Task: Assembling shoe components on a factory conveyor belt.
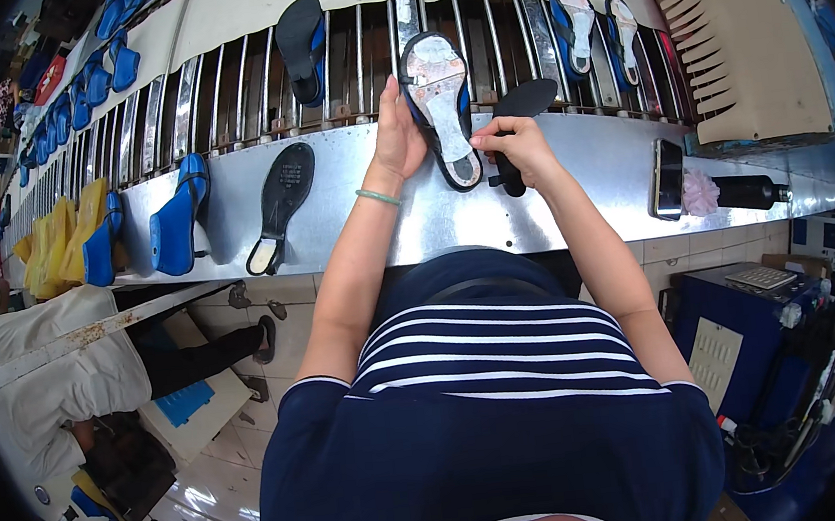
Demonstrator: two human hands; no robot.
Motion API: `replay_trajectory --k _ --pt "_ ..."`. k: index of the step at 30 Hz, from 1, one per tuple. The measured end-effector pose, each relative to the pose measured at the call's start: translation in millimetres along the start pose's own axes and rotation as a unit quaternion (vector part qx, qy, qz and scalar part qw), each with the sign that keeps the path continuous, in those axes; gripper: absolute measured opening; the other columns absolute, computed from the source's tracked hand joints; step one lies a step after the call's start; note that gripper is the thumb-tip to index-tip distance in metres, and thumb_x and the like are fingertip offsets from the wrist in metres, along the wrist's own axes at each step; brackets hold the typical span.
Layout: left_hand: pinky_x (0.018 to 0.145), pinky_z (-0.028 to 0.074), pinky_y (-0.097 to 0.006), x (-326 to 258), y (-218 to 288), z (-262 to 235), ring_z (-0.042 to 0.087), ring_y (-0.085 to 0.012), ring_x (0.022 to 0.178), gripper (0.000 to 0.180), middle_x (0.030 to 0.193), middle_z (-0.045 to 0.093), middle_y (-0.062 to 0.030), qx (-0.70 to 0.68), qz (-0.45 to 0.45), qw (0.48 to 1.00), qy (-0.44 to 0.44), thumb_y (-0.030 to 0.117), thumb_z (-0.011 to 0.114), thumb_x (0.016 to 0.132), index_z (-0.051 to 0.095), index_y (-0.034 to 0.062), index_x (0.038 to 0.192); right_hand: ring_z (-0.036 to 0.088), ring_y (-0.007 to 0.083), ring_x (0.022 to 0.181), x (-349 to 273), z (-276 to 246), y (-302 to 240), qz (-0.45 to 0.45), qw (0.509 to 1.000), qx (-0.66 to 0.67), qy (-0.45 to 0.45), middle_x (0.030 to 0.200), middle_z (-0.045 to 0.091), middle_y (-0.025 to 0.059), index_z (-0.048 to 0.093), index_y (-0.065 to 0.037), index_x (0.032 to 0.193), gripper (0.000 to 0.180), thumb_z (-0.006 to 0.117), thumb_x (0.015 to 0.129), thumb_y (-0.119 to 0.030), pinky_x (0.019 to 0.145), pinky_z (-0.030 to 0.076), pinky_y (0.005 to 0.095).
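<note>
An upturned sandal point(442, 102), its underside pale and patchy with a dark rim, is held over the metal table's edge. My left hand point(398, 132) grips its left side; a green bangle circles that wrist. At the sandal's right edge, near the heel, my right hand point(519, 147) is closed in a pinch. Whatever lies between those fingertips is too small to make out. A black shoe sole point(529, 98) shows partly behind the right hand, which hides its middle. Left of my hands, another black sole point(287, 188) lies on the metal table point(347, 157).
Beyond the table runs a roller conveyor point(259, 80) bearing a blue-and-black sandal point(302, 45) and pale-bottomed sandals point(576, 24). Blue sandals point(179, 213) and yellow pieces point(83, 227) stand left. Right are a phone point(667, 179), a black bottle point(748, 193) and a fringed box point(749, 48). Another person point(66, 365) works left.
</note>
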State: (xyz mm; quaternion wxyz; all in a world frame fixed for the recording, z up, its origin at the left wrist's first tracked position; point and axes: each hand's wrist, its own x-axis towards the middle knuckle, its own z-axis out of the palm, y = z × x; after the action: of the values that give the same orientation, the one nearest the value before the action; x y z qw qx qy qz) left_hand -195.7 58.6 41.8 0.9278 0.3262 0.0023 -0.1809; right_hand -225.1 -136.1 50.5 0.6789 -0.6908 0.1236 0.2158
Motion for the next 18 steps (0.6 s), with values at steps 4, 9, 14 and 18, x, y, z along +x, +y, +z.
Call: replay_trajectory --k 4,9,14,18 --pt "0.115 0.027 -0.040 0.9 3.0 1.4 0.039 -0.0277 0.136 0.089 0.148 0.041 -0.0143 -0.008 -0.024 0.999 -0.020 0.071 0.029 0.094 0.030 -0.0006 0.148 0.058 0.0137 0.060 5.1 -8.6 -0.8 0.033 0.999 0.030 -0.025 0.072 0.065 0.0065 0.070 0.001 0.085 0.009 0.075 0.079 -0.002 0.056 0.048 0.0272" --pt "0.115 0.027 -0.040 1.1 2.0 1.8 0.038 -0.0277 0.136 0.089 0.148 0.041 -0.0140 -0.027 -0.033 0.999 -0.034 0.071 0.027 0.094 0.029 -0.0001 0.148 0.058 0.0122 0.060 6.6 -14.5 1.4 0.051 0.997 0.044 -0.036 0.074 0.067 0.0054 0.072 0.000 0.088 0.012 0.077 0.077 -0.003 0.055 0.047 0.0265" --pt "0.115 0.027 -0.041 0.1 1.3 3.1 0.039 -0.0282 0.136 0.091 0.147 0.042 -0.0141 -0.032 -0.031 0.998 -0.036 0.073 0.028 0.093 0.029 0.0004 0.148 0.058 0.0122 0.060 9.9 -16.8 3.6 0.060 0.996 0.043 -0.040 0.075 0.067 0.0051 0.072 0.000 0.089 0.012 0.076 0.078 -0.004 0.056 0.048 0.0265" --pt "0.114 0.028 -0.041 -1.5 1.9 2.7 0.040 -0.0281 0.135 0.091 0.147 0.043 -0.0140 -0.037 -0.029 0.998 -0.032 0.073 0.028 0.093 0.030 0.0005 0.148 0.058 0.0120 0.061 7.8 -16.3 3.7 0.063 0.996 0.047 -0.042 0.075 0.067 0.0048 0.072 0.000 0.089 0.012 0.077 0.078 -0.005 0.056 0.049 0.0266"
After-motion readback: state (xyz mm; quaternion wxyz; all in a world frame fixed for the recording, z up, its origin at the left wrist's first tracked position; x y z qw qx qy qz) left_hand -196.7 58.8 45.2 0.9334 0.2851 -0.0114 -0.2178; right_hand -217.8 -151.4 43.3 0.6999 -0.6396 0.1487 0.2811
